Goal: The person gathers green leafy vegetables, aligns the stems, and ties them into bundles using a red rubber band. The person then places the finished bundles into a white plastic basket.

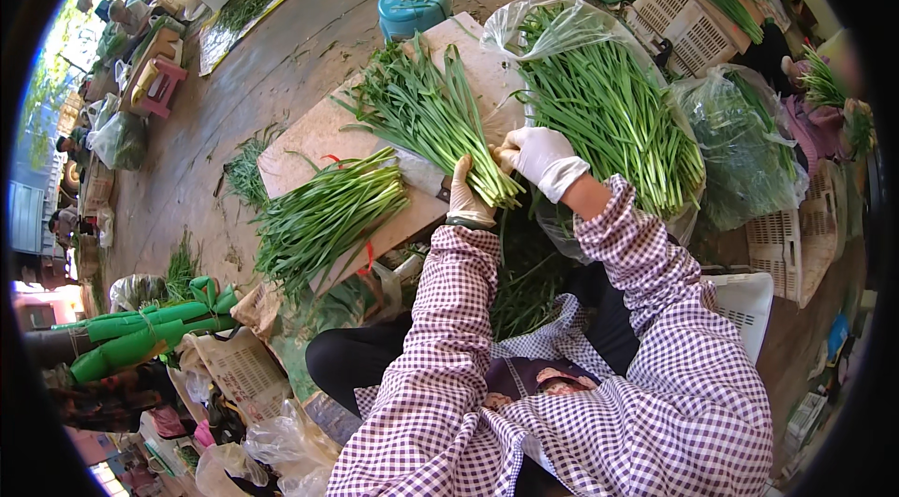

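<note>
My left hand (469, 196), in a pale glove, grips a loose bunch of garlic chives (435, 111) around its lower stems. The cut ends point toward me, and the leaves fan out over a pale board (302, 139). Close beside the stems is my right hand (542, 154), gloved too, with its fingers curled together; whether a stem is pinched in them is hidden. Another pile of chives (330, 206) lies on the board's near left. To the right, a clear plastic bag (576, 20) holds a large heap of chives (604, 111). What looks like a knife (420, 173) lies partly under the held bunch.
Beyond the board stands a blue stool (414, 5). Red ties (366, 260) show at the board's edge. A second filled bag (744, 146) and plastic crates (685, 23) crowd the right. Green wrapped rolls (147, 332) and a crate (242, 370) are at left. Loose greens lie near my legs.
</note>
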The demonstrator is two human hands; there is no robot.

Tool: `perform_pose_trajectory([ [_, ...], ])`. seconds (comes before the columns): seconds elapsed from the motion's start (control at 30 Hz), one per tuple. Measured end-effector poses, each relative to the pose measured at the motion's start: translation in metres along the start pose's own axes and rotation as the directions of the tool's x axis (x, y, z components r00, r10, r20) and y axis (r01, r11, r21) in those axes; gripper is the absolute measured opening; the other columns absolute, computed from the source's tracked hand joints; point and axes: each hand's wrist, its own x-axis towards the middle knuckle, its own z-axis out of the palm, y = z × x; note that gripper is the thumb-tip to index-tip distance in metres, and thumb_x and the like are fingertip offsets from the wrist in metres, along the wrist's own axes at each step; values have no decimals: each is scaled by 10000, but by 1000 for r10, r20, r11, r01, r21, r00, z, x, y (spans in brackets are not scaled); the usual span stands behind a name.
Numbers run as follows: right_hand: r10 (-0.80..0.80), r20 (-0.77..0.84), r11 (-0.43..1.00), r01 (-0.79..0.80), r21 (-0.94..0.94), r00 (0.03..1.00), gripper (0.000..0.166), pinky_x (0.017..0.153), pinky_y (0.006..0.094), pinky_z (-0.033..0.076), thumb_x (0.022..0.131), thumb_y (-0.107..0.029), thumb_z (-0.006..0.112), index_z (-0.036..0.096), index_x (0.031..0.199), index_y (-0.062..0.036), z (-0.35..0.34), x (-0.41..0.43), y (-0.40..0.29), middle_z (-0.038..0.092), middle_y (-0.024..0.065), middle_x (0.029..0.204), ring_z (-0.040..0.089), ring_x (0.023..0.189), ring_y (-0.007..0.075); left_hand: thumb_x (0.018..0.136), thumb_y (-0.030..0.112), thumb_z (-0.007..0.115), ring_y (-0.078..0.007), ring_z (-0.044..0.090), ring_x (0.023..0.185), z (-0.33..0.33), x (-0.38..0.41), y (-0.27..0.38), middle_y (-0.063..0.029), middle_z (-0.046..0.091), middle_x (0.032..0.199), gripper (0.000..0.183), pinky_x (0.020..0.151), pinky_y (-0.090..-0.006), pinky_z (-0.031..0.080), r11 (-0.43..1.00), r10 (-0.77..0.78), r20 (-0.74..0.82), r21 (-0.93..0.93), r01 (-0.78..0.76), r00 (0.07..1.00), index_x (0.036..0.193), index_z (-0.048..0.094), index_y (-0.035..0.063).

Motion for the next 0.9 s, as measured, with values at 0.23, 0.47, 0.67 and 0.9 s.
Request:
perform_pose_trajectory([
  [0.23, -219, 54, 976, 218, 28, 974, 216, 719, 382, 507, 719, -279, 722, 661, 827, -102, 26, -18, -8, 659, 86, 843, 642, 800, 284, 859, 277, 656, -308, 622, 912, 0, -1, -9, -132, 636, 992, 297, 817, -498, 527, 991, -124, -170, -73, 113, 978, 1028, 571, 47],
  [0.47, -267, 523, 937, 346, -56, 809, 183, 740, 391, 519, 773, -268, 647, 702, 872, -124, -19, -47, 2, 679, 94, 877, 662, 805, 282, 847, 182, 667, -280, 649, 811, -18, -4, 0, -153, 667, 923, 282, 735, -410, 564, 998, -53, -164, 21, 57, 985, 1053, 577, 11],
  [0.67, -63, 175, 986, 88, -140, 983, 643, 907, 411, 463, 822, -460, 627, 517, 1264, -7, -23, -45, 22, 586, 219, 1193, 577, 1077, 352, 856, 223, 663, -292, 643, 843, -4, -12, -11, -152, 658, 977, 307, 778, -443, 556, 995, -17, -265, 95, 44, 964, 1060, 574, 12],
  [0.9, 165, 188, 977, -187, 102, 968, 1056, 855, 403, 501, 674, -294, 758, 116, 1472, -37, 46, -39, 25, 583, 275, 1153, 621, 983, 388, 848, 205, 684, -242, 618, 892, -2, 0, -55, -90, 661, 990, 243, 855, -408, 497, 994, -59, -299, 75, 85, 953, 1045, 621, 79],
])
